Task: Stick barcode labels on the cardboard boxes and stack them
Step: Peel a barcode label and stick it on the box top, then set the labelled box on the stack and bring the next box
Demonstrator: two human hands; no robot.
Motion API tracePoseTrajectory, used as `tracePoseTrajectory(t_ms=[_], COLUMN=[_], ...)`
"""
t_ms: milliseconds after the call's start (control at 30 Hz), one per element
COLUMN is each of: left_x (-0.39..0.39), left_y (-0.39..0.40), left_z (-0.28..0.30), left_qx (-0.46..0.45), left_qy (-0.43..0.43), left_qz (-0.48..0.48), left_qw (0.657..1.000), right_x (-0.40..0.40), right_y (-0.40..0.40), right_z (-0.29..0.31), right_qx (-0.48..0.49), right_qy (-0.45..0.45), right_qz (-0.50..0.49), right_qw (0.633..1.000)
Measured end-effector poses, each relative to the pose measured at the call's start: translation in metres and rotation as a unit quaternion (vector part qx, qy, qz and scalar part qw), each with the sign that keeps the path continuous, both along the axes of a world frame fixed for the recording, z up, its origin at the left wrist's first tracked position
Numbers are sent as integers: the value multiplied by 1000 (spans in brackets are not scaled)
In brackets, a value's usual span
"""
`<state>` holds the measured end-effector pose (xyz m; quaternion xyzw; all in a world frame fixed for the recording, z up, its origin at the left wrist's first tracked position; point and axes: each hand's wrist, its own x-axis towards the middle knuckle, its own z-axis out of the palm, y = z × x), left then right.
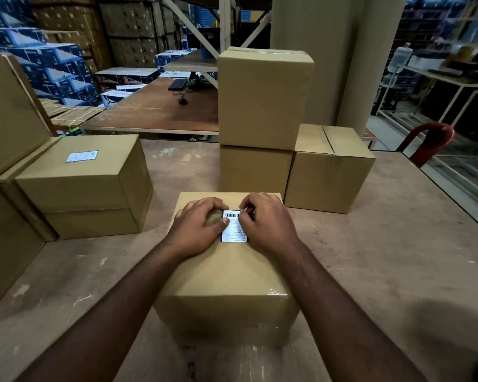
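A matte brown cardboard box (226, 274) sits on the scuffed tabletop (384, 244) nearest the person, a glossy white barcode label (233, 226) lying on its top. The left hand (198, 230) presses the label's edge with its thumb; the right hand (265, 224) pinches its far corner. Left of this box, a labelled box (86, 186) looks finished; behind it, three plain boxes (262, 97) likely await labels.

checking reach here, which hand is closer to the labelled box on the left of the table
Left. The left hand rests on the near box, on the side toward the labelled box. The right hand lies beyond the barcode label, farther away.
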<state>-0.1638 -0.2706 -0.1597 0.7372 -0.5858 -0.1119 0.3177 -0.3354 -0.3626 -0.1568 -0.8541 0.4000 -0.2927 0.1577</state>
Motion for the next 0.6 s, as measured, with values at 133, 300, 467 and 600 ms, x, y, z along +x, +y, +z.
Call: tracePoseTrajectory(t_ms=[133, 300, 467, 600], left_x=[2, 2, -3, -3], left_y=[2, 4, 4, 4], left_z=[2, 4, 7, 8], left_qx=[-16, -30, -34, -43], left_qy=[72, 205, 272, 299], left_qz=[-2, -28, -40, -34], left_qw=[997, 978, 961, 953], right_x=[-1, -2, -6, -8], right_y=[-1, -1, -1, 0], right_z=[0, 1, 1, 1], right_qx=[6, 31, 90, 122], right_qy=[-3, -32, -82, -137], right_qz=[8, 11, 35, 63], right_qw=[1000, 999, 992, 981])
